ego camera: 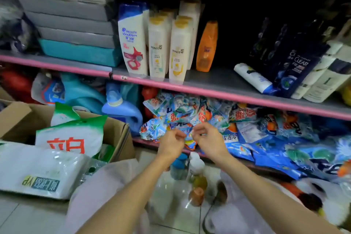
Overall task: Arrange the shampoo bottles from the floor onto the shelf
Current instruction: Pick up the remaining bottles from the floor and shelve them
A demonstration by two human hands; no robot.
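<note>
Fingers of the left hand (171, 143) are seen curled, tips drawn toward the thumb; fingers of the right hand (208, 141) are likewise curled, a thin greenish sliver being glimpsed at their tips. Whether anything is actually pinched by either hand cannot be told. Both hands are held close together, just apart, in front of a heap of blue and white detergent sachets (182, 118) piled on the lowest shelf. Below the wrists, a cluster of small bottles (195, 178) is recorded on the tiled floor (34, 220), partly wrapped in clear plastic: one blue-capped, one white-topped, one yellowish, one with an orange-brown cap. Above the sachets, on the pink-edged shelf (218, 94), shampoo bottles are stood upright: a white bottle with blue cap (133, 40) at the left, two white Pantene bottles (168, 51) with yellow caps beside it and more behind, and an orange bottle (207, 47) set further back. To the right, a white bottle (252, 78) is laid on its side against a dark Clear pack (292, 66), with white packs next to it. At the shelf's left end, grey flat boxes (72, 19) are stacked on a teal one. At lower left, an open cardboard box (114, 138) is listed, holding green and white bags (72, 135); a blue jug (121, 108) is stood behind it.
</note>
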